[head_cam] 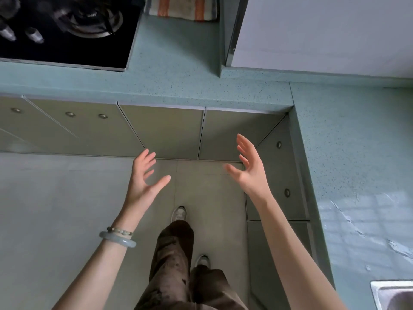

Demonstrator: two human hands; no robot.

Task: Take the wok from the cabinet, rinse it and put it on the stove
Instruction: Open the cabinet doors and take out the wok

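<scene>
Head view, looking straight down at an L-shaped teal speckled stone worktop [178, 63].

- left hand [143, 177]: fingers spread and relaxed, thumb out, holding nothing. It hangs in the air below the worktop's front edge, over the grey tiled floor [55, 209].
- right hand [250, 168]: same state, fingers apart, palm facing the left hand, empty. It sits near the worktop's inner corner. The two hands are well apart.
- wok: not in view.
- grey-green cabinet doors [165, 130] under the worktop's front edge all sit flush and closed. More doors with small round metal pulls [70, 114] run under the worktop to the left and under its right leg.
- black glass gas stove [67, 30] is set into the worktop at far left. One steel burner ring [96, 21] and two metal knobs [33, 34] show, and nothing sits on that burner.
- orange-and-grey striped cloth [181, 7] lies at the worktop's back edge, just beside the stove.
- white flat-faced unit [324, 34] stands on the worktop's back right part.
- steel sink [393, 294] corner shows at the near end of the worktop's right leg. There's a glossy light reflection on the worktop surface just before it.
- Left wrist carries a pale jade bangle [117, 239] and a bead bracelet [119, 230].
- Brown trousers [172, 265] and light shoes [178, 214] are on the floor in front of the worktop.
</scene>
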